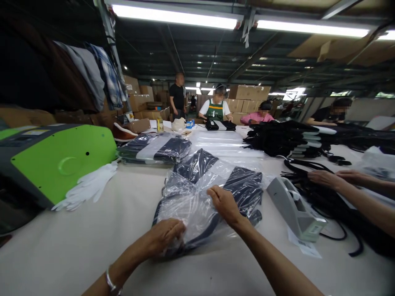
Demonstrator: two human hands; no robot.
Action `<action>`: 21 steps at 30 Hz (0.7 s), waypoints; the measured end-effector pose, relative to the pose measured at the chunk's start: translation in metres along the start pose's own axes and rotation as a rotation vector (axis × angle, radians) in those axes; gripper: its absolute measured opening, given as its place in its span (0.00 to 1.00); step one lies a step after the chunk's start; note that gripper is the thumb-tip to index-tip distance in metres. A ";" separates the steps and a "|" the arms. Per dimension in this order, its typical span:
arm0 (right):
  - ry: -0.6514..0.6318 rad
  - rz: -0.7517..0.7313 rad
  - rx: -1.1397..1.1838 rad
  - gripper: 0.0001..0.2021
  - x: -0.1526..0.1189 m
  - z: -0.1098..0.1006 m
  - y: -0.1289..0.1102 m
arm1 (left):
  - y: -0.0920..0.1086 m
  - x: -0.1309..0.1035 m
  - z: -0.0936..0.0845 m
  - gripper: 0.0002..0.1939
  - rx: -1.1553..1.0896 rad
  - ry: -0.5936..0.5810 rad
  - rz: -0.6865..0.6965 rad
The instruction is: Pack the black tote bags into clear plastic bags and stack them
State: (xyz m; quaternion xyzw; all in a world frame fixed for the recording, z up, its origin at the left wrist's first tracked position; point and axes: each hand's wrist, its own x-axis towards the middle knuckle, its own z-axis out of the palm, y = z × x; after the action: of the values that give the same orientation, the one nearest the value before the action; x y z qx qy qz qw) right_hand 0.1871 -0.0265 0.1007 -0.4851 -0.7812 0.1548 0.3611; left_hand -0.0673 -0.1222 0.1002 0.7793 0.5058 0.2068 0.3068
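In front of me on the table lies a folded dark fabric item [243, 185] with a pale band, inside a clear plastic bag [191, 205]. My left hand [168, 234] is closed on the bag's near left edge, fingers pinching the film. Over the middle of the bag, my right hand [225, 203] is also closed, gripping a fold of the plastic. The film is crumpled between both hands. What kind of item the bag holds cannot be made out.
A green and grey machine [86, 152] stands left, with white gloves [89, 185] beside it. Bagged dark items [157, 146] are stacked behind. A tape dispenser [296, 209] sits right, near a co-worker's hands [327, 179] on black straps. More black goods [277, 137] and people are farther back.
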 end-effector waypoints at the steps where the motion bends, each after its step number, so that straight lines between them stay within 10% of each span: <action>1: -0.022 0.009 -0.015 0.15 0.007 0.006 0.004 | -0.002 0.003 -0.001 0.29 -0.093 0.009 -0.055; 9: -0.091 0.132 0.028 0.15 0.016 0.039 0.032 | 0.001 0.088 -0.001 0.20 -0.244 0.191 -0.158; 14: -0.098 0.186 0.050 0.13 0.017 0.042 0.033 | -0.007 0.147 -0.002 0.19 -0.174 0.094 -0.070; 21: -0.118 0.222 -0.002 0.13 0.021 0.045 0.035 | -0.026 0.167 0.007 0.08 -0.168 0.078 -0.136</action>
State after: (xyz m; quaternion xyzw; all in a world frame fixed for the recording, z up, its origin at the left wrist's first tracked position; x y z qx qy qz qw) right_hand 0.1714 0.0135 0.0576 -0.5588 -0.7428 0.2213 0.2949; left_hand -0.0129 0.0367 0.0795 0.7061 0.5501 0.2574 0.3642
